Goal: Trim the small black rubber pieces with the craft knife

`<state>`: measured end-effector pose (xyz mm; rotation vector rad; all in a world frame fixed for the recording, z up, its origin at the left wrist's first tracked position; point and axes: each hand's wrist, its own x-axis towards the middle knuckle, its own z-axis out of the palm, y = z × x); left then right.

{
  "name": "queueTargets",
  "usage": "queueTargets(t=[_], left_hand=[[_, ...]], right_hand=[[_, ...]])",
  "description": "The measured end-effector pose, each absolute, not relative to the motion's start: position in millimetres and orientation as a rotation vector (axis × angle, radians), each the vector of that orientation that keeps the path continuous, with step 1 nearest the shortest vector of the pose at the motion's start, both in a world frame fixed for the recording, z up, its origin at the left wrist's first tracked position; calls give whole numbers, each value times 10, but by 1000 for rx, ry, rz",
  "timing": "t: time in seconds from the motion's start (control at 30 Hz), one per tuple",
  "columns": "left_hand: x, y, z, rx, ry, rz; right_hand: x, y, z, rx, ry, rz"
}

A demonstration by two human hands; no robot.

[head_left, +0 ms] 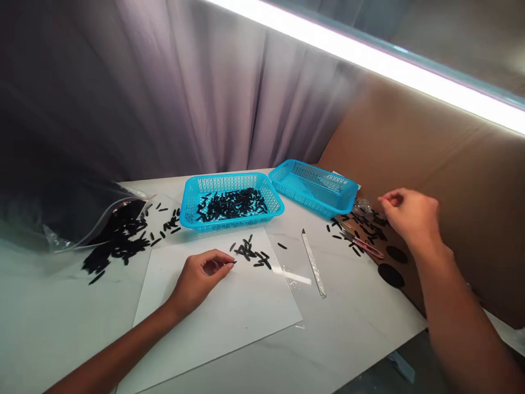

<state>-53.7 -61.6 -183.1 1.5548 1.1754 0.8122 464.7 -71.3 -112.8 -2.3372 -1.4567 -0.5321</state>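
Note:
My left hand (pixel 206 273) is over a white sheet (pixel 197 334), thumb and forefinger pinched on a small black strip (pixel 235 262). Just beyond its fingertips lies a loose group of similar black strips (pixel 246 250). My right hand (pixel 412 214) is raised at the right, fingers curled in; whatever they hold, if anything, is hidden. Below and left of it, black strips (pixel 371 227) lie scattered with small pink-handled snips (pixel 365 245). A blue basket (pixel 229 223) holding many black strips stands behind the sheet.
A second blue basket (pixel 303 203) stands at the back right. At the left, a clear zip bag (pixel 68 235) spills a heap of black strips (pixel 123 230). A slim cutter (pixel 314 265) and two black discs (pixel 391 275) lie at the right. Cardboard (pixel 463 219) walls the right side.

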Motion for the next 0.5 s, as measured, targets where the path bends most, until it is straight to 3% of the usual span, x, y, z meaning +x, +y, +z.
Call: queueTargets(t=[0.17,0.37,0.5], left_hand=[[-520,-621,-1776,1424,1164,845],[-415,-834,-1675,1193,1119,815],[-366,-992,-1616,1091,1098,770]], right_hand=[[4535,-1117,-1456,-2100,-1816,-584],[3598,-950,-1632,-1343,-2627,-401],[3361,-749,-1577,-1023,-2819,-367]])
